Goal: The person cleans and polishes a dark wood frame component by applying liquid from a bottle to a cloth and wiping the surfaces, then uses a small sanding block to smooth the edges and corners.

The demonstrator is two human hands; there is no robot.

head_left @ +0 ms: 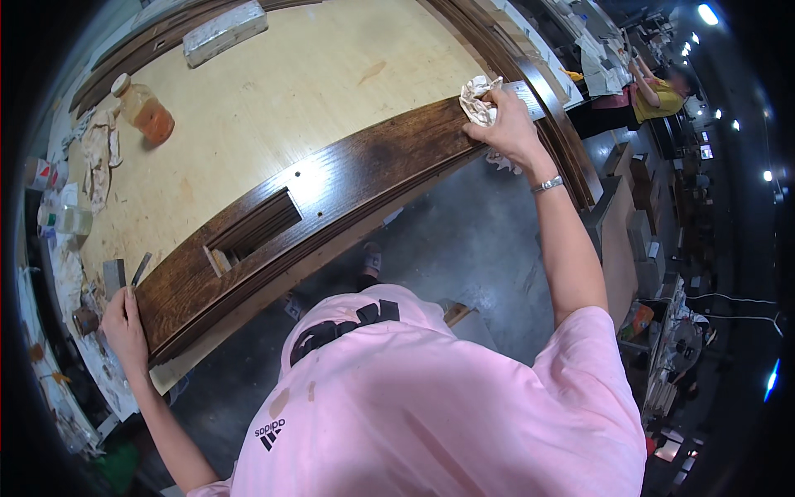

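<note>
A long dark-stained wooden board (373, 153) with a glossy face lies along the near edge of the table. Toward its left part is a rectangular cut-out (257, 228), with two small holes to the right of it. My left hand (124, 327) grips the board's left end, fingers closed around the edge. At the opposite end, my right hand (512, 128) pinches a crumpled white cloth (479, 99) with brown stains against the wood. Part of that cloth hangs below the hand. Just beyond my left hand stands a small grey block (113, 275).
On the pale tabletop (331, 74) are a jar of orange liquid (145, 112), a stained rag (101, 157) and a wrapped block (225, 33). More dark boards (555, 124) lie at the right. Clear containers (74, 220) line the left side. Another person (658, 99) works at the far right.
</note>
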